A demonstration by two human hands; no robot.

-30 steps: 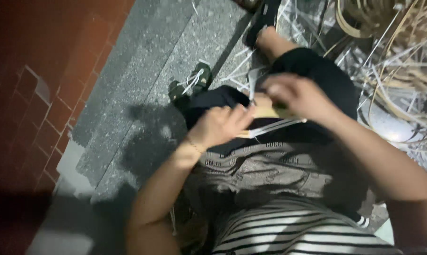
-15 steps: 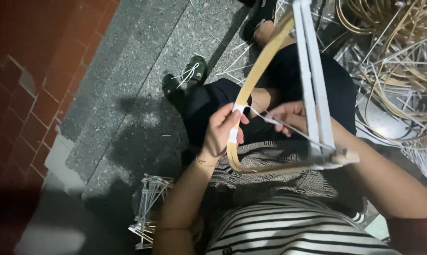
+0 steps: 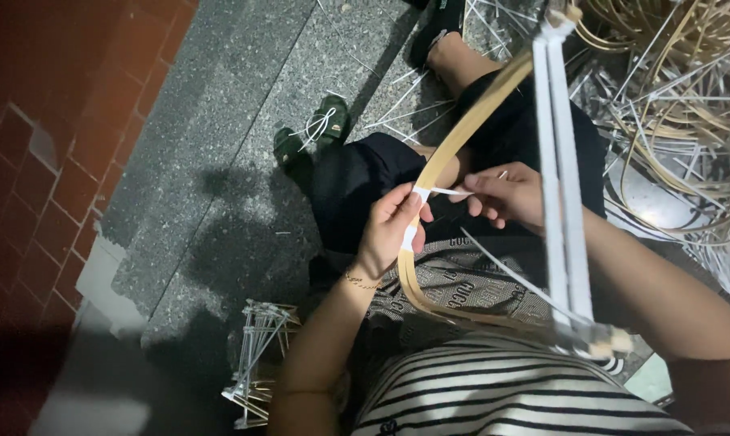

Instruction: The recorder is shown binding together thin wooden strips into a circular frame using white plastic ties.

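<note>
Biggest thing in view was the grey granite floor (image 3: 220, 161), with red brick tiles (image 3: 34, 161) off to one side and a messy heap of cane strips and white rods (image 3: 688, 105) on the other. The person sat with knees up, a green sandal (image 3: 316, 133) out in front.

Across the lap ran a bent frame: a curved tan cane strip (image 3: 462, 137) bowed like an arc, joined to a pair of straight white rods (image 3: 559, 202) that met it at both ends. It looked light and springy to me, the cane stiff enough to hold its curve but probably prone to snapping back if let go, so gripping right at the wrap seemed the sensible spot.

The left hand (image 3: 389, 230) was clenched around the cane where a white tape wrap (image 3: 413, 218) sat. The right hand (image 3: 506, 194) pinched the loose end of that white strip (image 3: 450, 191), pulled taut between both hands.

Down by the left elbow lay a small white rod frame (image 3: 256, 355) on the floor.
</note>
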